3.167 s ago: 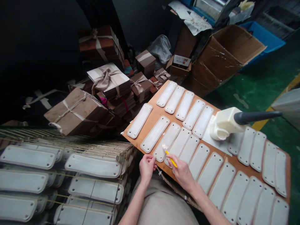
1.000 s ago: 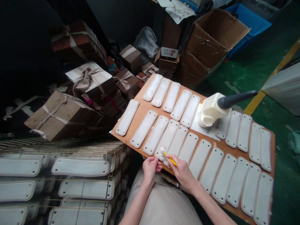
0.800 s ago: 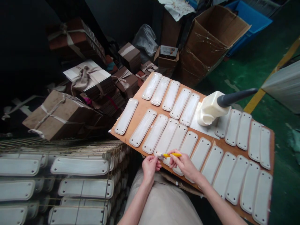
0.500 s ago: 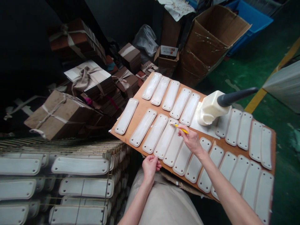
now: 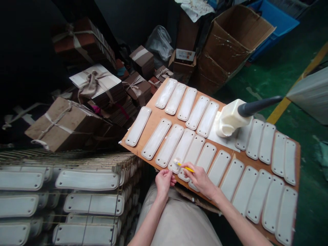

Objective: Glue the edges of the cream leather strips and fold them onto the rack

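Note:
My right hand [image 5: 199, 176] grips a yellow-handled brush [image 5: 187, 167]. Its pale bristles rest on the lower end of a white strip [image 5: 185, 143] with metal studs at its ends. My left hand [image 5: 164, 181] is closed at the near edge of the brown board [image 5: 153, 114], by that strip's lower end; what its fingertips hold, if anything, is hidden. Several similar white strips lie in two rows on the board. A cream plastic container [image 5: 230, 116] with a dark handle [image 5: 258, 106] stands among the upper row.
At the lower left, a wire rack [image 5: 115, 168] holds layers of white strips. Tied bundles [image 5: 64, 123] are piled at the left. Behind the board stand a large open cardboard box [image 5: 225, 48] and a blue bin [image 5: 284, 24].
My right hand has moved with the brush toward me, from the upper part of the strip to its lower end. My left hand has stayed in place.

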A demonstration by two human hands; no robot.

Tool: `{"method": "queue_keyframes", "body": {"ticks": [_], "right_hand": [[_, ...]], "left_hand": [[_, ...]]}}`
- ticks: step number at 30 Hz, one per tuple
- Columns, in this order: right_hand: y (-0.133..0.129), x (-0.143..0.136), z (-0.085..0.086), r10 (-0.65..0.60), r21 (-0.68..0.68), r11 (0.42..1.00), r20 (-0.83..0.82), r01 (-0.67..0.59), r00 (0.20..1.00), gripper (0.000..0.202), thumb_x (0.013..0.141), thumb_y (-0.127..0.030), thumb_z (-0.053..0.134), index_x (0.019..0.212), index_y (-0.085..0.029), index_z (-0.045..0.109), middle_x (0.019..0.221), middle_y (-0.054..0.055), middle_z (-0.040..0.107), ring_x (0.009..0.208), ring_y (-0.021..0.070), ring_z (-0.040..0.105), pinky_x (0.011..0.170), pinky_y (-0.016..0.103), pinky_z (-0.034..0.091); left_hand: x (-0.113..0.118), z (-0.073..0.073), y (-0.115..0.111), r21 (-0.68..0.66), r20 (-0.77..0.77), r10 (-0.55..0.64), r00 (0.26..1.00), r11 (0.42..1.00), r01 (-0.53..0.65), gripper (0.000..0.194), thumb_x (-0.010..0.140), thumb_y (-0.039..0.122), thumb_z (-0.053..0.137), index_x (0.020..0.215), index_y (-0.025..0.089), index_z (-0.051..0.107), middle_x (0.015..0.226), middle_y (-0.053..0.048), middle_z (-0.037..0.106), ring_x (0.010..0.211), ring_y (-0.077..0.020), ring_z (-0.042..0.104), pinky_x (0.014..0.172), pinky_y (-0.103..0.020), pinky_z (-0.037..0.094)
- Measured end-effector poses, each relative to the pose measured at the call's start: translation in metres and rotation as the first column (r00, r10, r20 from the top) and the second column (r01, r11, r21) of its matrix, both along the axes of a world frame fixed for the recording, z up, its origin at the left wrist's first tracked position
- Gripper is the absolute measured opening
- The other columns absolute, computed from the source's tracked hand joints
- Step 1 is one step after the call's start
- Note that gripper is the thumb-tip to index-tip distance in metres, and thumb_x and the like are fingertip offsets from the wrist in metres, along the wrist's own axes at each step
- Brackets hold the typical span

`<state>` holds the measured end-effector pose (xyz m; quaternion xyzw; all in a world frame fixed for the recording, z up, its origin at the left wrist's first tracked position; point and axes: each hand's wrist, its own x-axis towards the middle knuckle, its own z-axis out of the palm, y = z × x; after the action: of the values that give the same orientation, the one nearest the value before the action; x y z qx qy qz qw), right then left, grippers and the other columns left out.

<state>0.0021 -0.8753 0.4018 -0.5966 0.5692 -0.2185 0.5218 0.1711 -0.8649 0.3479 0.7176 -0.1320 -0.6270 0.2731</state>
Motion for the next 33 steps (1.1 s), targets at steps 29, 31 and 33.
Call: {"method": "queue_keyframes", "body": {"ticks": [29,31,33], "right_hand": [[0.03,-0.038,-0.016,-0.22,-0.299,0.946,-0.298,0.128,0.929,0.028,0.101,-0.033,0.038,0.117,-0.02,0.057,0.104,0.009,0.07,0.089,0.0213,0.068,0.077,0.033,0.053],[0.048,-0.026,-0.007,-0.188,-0.22,0.966,-0.241,0.135,0.952,0.028,0.1,-0.034,0.037,0.116,-0.021,0.057,0.103,0.009,0.07,0.087,0.0212,0.068,0.077,0.034,0.053],[0.062,-0.019,0.002,-0.164,-0.074,0.985,-0.143,0.155,0.976,0.028,0.1,-0.037,0.037,0.114,-0.023,0.057,0.093,0.006,0.07,0.077,0.0197,0.068,0.072,0.032,0.054]], "left_hand": [[-0.022,-0.006,0.029,0.105,-0.031,-0.164,0.986,0.98,0.167,0.029,0.066,0.037,0.074,0.067,0.015,0.055,0.053,-0.005,0.067,0.038,-0.0134,0.06,0.034,-0.019,0.044],[-0.022,-0.004,0.029,0.09,-0.04,-0.15,0.988,0.984,0.153,0.029,0.066,0.037,0.073,0.068,0.015,0.056,0.053,-0.005,0.067,0.039,-0.0132,0.06,0.035,-0.019,0.044],[-0.022,-0.003,0.03,0.078,-0.052,-0.14,0.989,0.987,0.144,0.029,0.066,0.038,0.073,0.068,0.015,0.056,0.052,-0.004,0.066,0.04,-0.0135,0.061,0.035,-0.019,0.044]]}}
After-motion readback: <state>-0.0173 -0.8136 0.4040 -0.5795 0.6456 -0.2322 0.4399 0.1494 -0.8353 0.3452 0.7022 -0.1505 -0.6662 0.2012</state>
